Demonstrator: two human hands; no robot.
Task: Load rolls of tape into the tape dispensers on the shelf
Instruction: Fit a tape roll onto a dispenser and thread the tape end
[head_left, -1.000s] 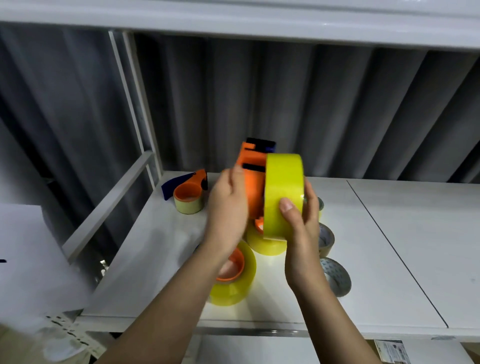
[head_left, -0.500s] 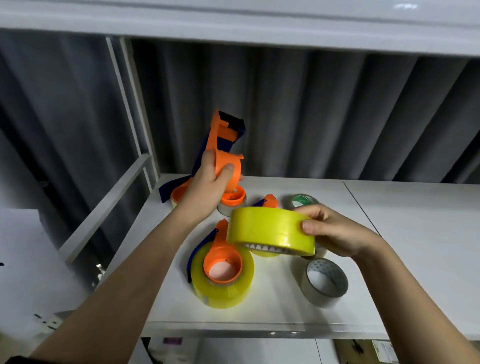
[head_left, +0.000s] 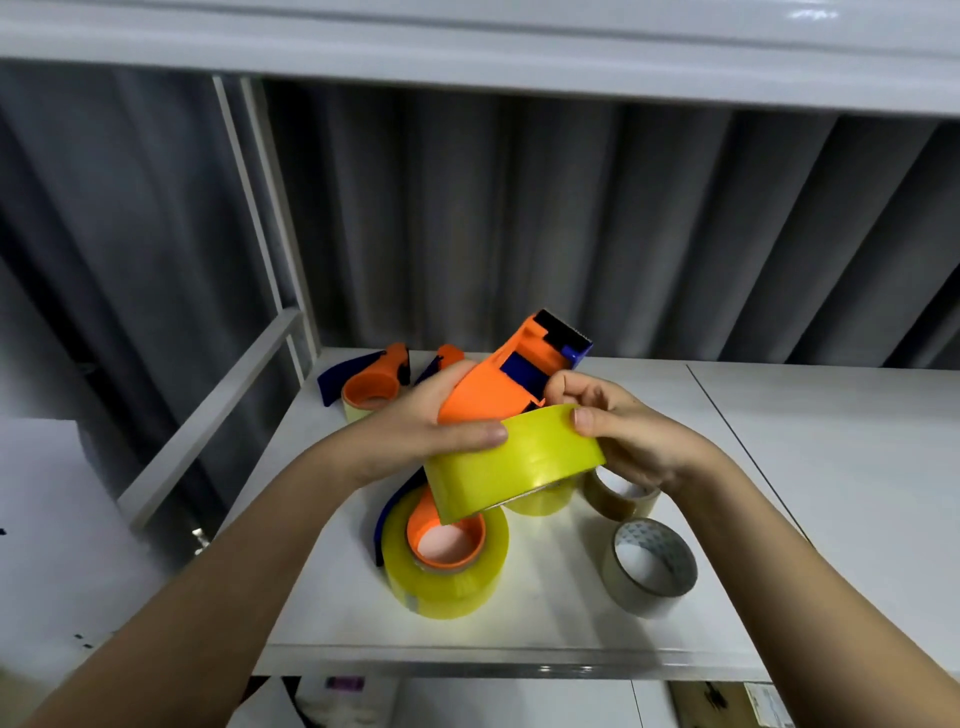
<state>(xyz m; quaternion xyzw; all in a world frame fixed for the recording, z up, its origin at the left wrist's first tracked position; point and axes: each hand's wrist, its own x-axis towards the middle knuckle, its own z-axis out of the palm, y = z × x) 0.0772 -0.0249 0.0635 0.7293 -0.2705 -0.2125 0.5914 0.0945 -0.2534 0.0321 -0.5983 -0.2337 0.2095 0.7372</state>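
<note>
A: Hands, quick?
B: My left hand grips the orange dispenser from the left, fingers curled around its body, thumb lying across the seam where it meets the yellow tape roll. My right hand pinches that roll at its upper right rim, thumb on the outer face, fingers curled behind.

A: Where's the roll?
B: In the air above the shelf, tilted, touching the dispenser's underside. Can't tell if it's seated on the hub. The dispenser's blue-and-black cutter end points up and right.

A: Rest of the shelf?
B: A loaded dispenser lies flat just below the held roll: orange hub inside a fat yellow roll, blue handle sticking out left. Another yellow roll sits behind it, mostly hidden. A brownish clear roll is under my right wrist, and a clear roll with a printed core stands in front of that one. At back left, one more loaded dispenser, and beside it an orange-and-blue piece poking out behind my left hand, too hidden to name.
</note>
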